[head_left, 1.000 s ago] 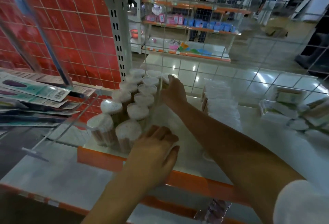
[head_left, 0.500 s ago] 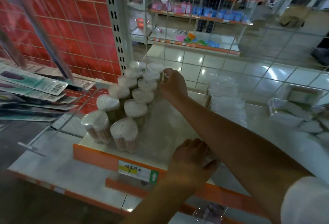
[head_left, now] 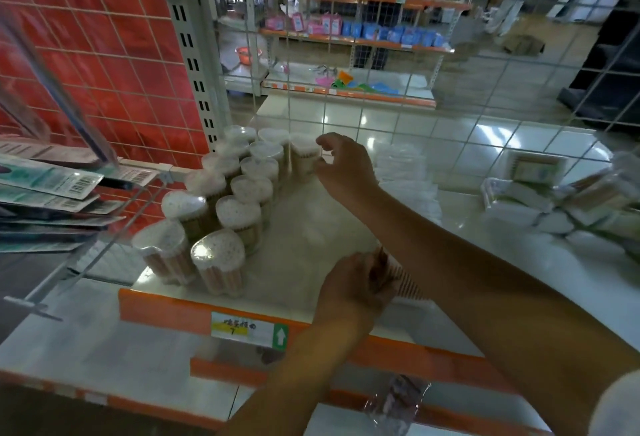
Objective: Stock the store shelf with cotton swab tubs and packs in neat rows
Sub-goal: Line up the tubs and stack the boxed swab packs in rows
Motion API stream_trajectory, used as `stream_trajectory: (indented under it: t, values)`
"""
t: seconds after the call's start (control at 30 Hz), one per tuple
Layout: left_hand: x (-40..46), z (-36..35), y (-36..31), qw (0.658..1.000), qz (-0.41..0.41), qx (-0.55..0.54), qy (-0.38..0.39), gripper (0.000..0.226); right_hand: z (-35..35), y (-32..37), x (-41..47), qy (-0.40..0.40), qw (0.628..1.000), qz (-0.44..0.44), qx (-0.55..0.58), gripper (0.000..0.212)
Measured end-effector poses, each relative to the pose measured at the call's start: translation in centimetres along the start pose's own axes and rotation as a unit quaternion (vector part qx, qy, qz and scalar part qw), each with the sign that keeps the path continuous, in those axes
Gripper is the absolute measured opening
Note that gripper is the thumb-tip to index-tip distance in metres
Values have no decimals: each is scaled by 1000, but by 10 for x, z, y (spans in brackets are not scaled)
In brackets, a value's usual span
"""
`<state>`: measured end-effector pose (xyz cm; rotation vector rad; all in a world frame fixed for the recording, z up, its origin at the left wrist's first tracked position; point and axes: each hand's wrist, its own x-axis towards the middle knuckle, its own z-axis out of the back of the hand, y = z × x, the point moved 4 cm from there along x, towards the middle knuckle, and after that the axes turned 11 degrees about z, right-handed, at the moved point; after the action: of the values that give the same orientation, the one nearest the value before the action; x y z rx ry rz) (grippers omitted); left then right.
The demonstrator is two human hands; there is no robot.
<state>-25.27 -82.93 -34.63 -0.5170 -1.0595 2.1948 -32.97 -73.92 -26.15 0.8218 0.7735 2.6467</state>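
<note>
The shelf (head_left: 298,241) is white with an orange front edge, and a price label (head_left: 247,330) is fixed to that edge. On its left part stand heart-lidded cotton swab tubs (head_left: 239,214), upright, in two rows running from the front edge to the back. The tubs in each row touch or nearly touch.

The right hand (head_left: 343,169) reaches to the back of the shelf. Its fingers are loosely curled beside the rear tub (head_left: 304,157), which starts a third row just right of the other two. The thumb and fingers sit at the tub's side. Whether they touch it cannot be told, and no firm grip is visible.

The left hand (head_left: 356,290) is near the front edge, to the right of the two rows. Its fingers are curled round a tub of swabs (head_left: 403,280), whose ribbed body shows past the knuckles. This tub lies partly hidden under the right forearm, and its tilt cannot be judged.

White swab packs (head_left: 401,172) are stacked further right on the shelf, behind the right forearm. A loose heap of packs (head_left: 561,207) lies at the far right.

Carded goods with barcodes (head_left: 52,190) hang at the left beside a red wire grid panel (head_left: 104,65). A clear wrapped item (head_left: 394,404) shows below the shelf edge. It is too blurred to identify.
</note>
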Motion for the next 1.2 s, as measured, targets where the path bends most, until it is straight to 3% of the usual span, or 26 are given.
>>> stream_trajectory:
  t: [0.37,0.57,0.8,1.07,1.2]
  values:
    - [7,7,9,1000,-10,19,13,10,70,-32,-106,-24,991,72,-111,23]
    - [7,9,10,1000,-5,-9,23,11,74,-41,-147,-5,981,145,-132,34]
    - [0,11,10,1000,11,-16,21,10,64,-48,-158,-23,976,142,-164,32]
    - [-4,25,3,999,19,39,-22,15,64,-43,-158,-9,975,153,-163,32]
    - [-3,47,-19,990,-39,100,-94,23,72,-41,-159,-9,976,159,-148,33]
